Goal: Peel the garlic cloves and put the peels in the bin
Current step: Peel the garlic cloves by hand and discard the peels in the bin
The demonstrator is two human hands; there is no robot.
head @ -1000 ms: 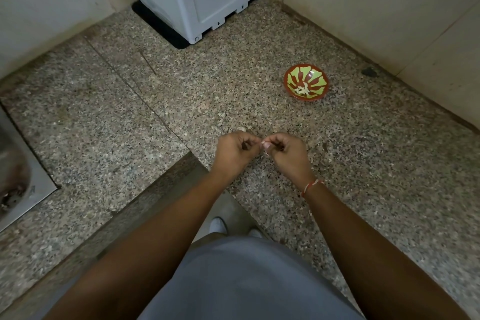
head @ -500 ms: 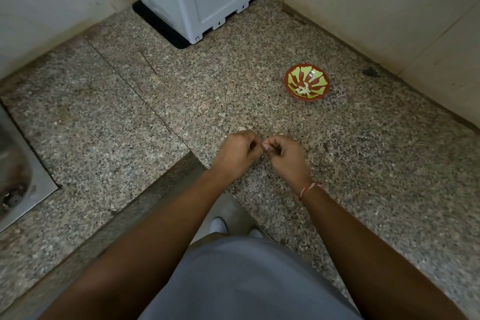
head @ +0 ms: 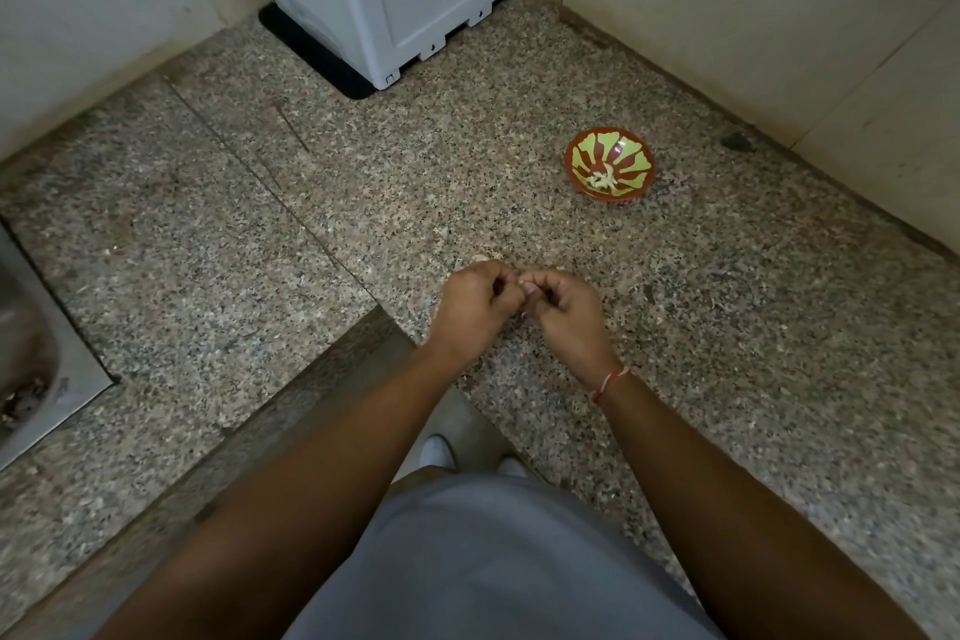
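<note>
Two hands, left hand (head: 475, 309) and right hand (head: 563, 312), pinch garlic clove (head: 525, 287) above counter edge (head: 332, 359).

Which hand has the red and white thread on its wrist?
The right hand. Its wrist carries the thread; the left hand has a bare wrist. Both pinch something small between them.

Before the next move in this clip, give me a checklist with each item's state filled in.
1. Clove pinched between both hands: ok.
2. Left hand and right hand meet over the counter: ok.
3. Clove fully peeled: cannot tell, the fingers hide it.
4. Bowl upright beyond the right hand, pale pieces in it: ok.
5. Bin in sight for the peels: not ok, none shows.
6. Counter free of scraps: not ok, small pale bits lie beyond the hands.
</note>
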